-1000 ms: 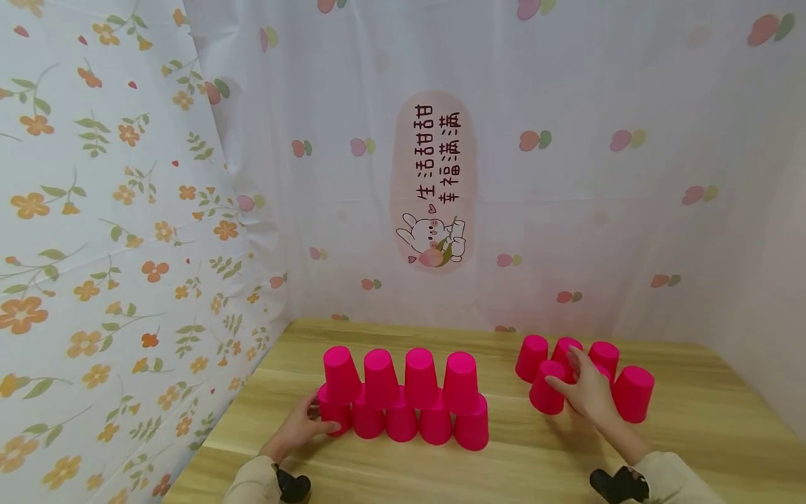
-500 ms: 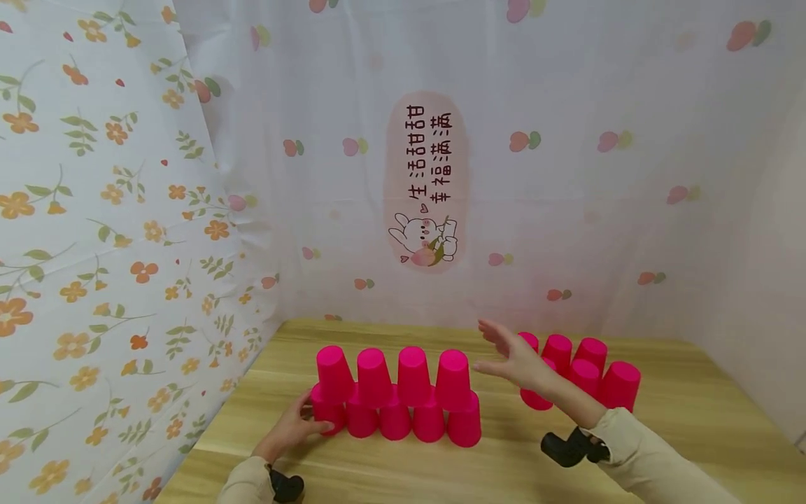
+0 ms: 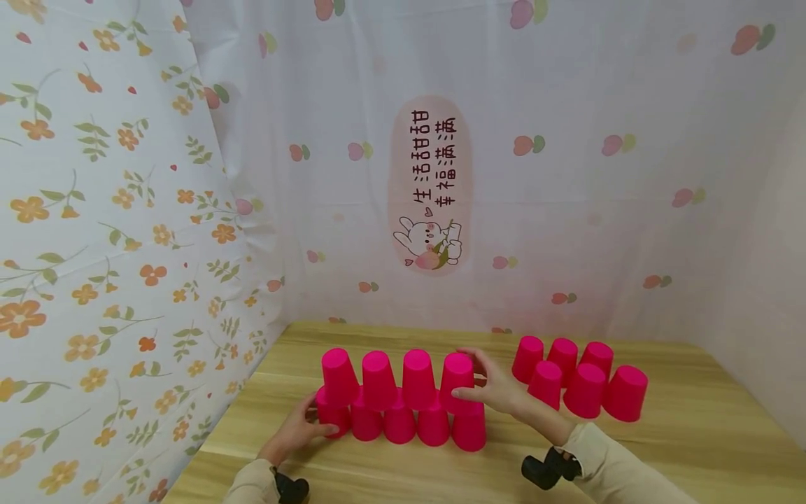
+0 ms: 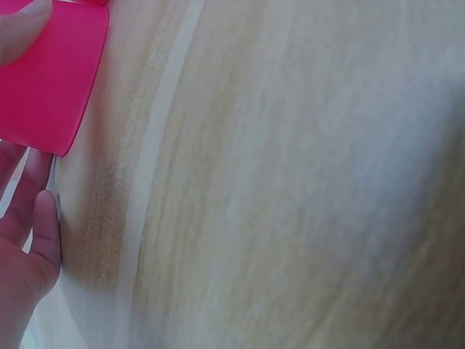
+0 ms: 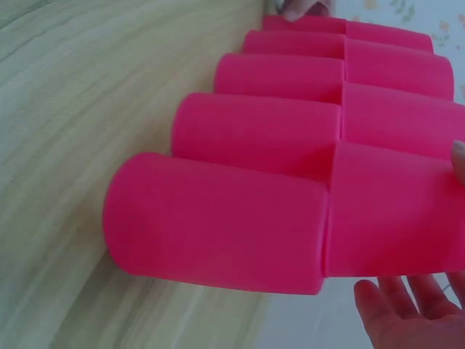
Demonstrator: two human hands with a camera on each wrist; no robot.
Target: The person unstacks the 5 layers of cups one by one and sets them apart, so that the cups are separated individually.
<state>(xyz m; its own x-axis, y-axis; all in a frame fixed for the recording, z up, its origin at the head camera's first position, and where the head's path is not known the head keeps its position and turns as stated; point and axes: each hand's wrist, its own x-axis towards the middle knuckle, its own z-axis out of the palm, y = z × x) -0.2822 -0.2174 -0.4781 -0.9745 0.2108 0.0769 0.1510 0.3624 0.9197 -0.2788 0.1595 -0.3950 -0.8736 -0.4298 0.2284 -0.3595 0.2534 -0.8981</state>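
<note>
Bright pink upside-down cups stand in two tiers. My left hand point(image 3: 296, 427) holds the leftmost lower cup point(image 3: 334, 411), thumb at its front and fingers at its side and back. That lower cup point(image 4: 47, 76) shows beside my thumb in the left wrist view. At the other end, my right hand point(image 3: 502, 390) is around the rightmost upper cup point(image 3: 457, 371), its thumb in front and a finger behind. This upper cup point(image 5: 399, 214) rests across the end lower cup point(image 5: 218, 225) in the right wrist view. Some fingers are partly hidden behind the cups.
On the right of the wooden table point(image 3: 403, 479) several more upside-down pink cups point(image 3: 585, 392) stand in a loose group. A printed white curtain point(image 3: 567, 210) hangs behind the table, and a flowered cloth point(image 3: 126, 280) covers the left side.
My right hand has left the loose cups at right, swung left with nothing in it, and come to the rightmost upper cup. The left hand has stayed at its cup.
</note>
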